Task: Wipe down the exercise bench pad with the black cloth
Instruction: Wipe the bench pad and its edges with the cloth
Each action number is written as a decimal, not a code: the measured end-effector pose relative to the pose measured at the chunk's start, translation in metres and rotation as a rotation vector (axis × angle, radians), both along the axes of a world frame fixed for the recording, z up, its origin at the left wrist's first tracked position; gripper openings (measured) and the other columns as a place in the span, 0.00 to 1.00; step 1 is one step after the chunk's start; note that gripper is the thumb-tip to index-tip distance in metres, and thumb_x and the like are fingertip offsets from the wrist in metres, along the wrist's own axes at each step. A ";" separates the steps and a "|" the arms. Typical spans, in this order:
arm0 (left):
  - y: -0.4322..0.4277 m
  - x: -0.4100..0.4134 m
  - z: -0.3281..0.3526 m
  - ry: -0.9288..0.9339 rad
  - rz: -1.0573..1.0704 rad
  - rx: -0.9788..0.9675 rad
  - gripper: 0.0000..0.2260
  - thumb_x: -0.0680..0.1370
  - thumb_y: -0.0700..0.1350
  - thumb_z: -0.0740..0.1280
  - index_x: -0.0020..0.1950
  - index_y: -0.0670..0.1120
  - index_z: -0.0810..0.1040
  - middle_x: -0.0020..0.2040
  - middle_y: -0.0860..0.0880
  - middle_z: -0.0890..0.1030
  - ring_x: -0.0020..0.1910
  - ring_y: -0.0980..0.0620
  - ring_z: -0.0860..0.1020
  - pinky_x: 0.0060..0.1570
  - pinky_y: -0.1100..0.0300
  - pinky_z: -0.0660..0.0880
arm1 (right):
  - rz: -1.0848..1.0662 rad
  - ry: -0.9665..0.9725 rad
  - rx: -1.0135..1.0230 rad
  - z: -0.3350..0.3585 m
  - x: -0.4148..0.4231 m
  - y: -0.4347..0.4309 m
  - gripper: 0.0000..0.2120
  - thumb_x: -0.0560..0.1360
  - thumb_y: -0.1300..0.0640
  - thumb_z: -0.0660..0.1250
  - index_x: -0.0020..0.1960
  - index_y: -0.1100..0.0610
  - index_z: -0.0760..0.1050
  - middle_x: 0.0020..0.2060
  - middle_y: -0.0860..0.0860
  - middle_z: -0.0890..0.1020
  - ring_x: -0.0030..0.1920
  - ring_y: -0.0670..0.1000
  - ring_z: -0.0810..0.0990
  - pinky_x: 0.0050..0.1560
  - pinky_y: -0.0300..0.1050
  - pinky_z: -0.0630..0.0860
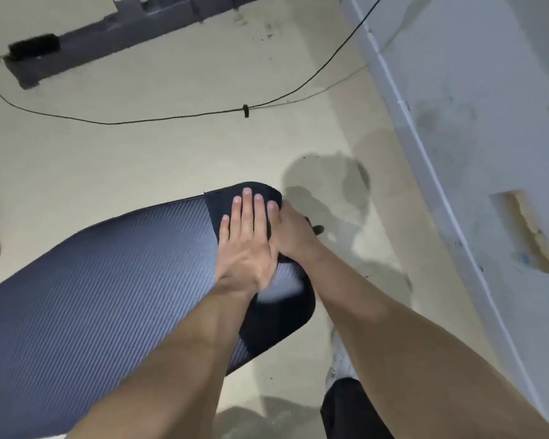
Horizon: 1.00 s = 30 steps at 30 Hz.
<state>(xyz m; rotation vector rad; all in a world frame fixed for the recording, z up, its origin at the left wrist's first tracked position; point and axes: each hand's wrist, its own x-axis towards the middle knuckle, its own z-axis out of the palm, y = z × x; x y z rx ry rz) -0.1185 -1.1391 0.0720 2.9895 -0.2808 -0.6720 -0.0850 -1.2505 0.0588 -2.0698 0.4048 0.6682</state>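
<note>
The exercise bench pad (pixel 108 280) is blue-grey and ribbed, and it runs from the lower left to a rounded end at the centre right. The black cloth (pixel 224 213) lies over the pad's far right corner. My left hand (pixel 248 245) lies flat on the cloth with straight fingers, pressing it onto the pad. My right hand (pixel 293 236) sits just to the right, touching the left hand and curled over the pad's end rim where the cloth drapes. Its fingers are hidden below the edge.
A black cable (pixel 171 117) loops across the beige floor beyond the pad. A grey beam (pixel 108 30) with a black brush (pixel 34 45) lies at the back left. A white wall (pixel 457 122) with a broken patch (pixel 526 232) stands to the right. My shoe (pixel 339 359) is below the pad's end.
</note>
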 end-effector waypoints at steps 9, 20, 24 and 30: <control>-0.014 0.020 0.002 0.091 0.165 0.099 0.34 0.80 0.50 0.44 0.76 0.39 0.27 0.75 0.41 0.24 0.76 0.43 0.27 0.77 0.45 0.38 | 0.032 -0.003 0.189 -0.011 0.028 0.003 0.19 0.81 0.43 0.50 0.64 0.51 0.71 0.57 0.49 0.81 0.56 0.50 0.80 0.61 0.51 0.74; -0.022 -0.031 0.016 0.082 0.340 -0.073 0.34 0.79 0.52 0.47 0.80 0.42 0.36 0.80 0.43 0.35 0.79 0.45 0.36 0.77 0.47 0.41 | -0.052 0.054 0.024 0.014 -0.005 0.004 0.17 0.83 0.47 0.51 0.66 0.53 0.68 0.51 0.45 0.78 0.54 0.51 0.79 0.55 0.46 0.71; -0.004 0.006 0.015 0.184 0.350 -0.066 0.35 0.82 0.54 0.48 0.75 0.42 0.25 0.74 0.44 0.22 0.75 0.45 0.25 0.76 0.47 0.34 | 0.055 -0.007 -0.137 0.012 0.032 0.023 0.19 0.83 0.44 0.48 0.60 0.55 0.70 0.54 0.52 0.80 0.52 0.55 0.79 0.56 0.53 0.74; 0.025 0.037 0.022 0.193 0.594 -0.113 0.36 0.82 0.56 0.48 0.76 0.42 0.26 0.75 0.44 0.24 0.76 0.46 0.28 0.76 0.48 0.33 | 0.793 -0.008 -0.488 0.036 0.095 0.077 0.22 0.83 0.49 0.47 0.43 0.57 0.74 0.39 0.52 0.80 0.41 0.56 0.78 0.40 0.47 0.71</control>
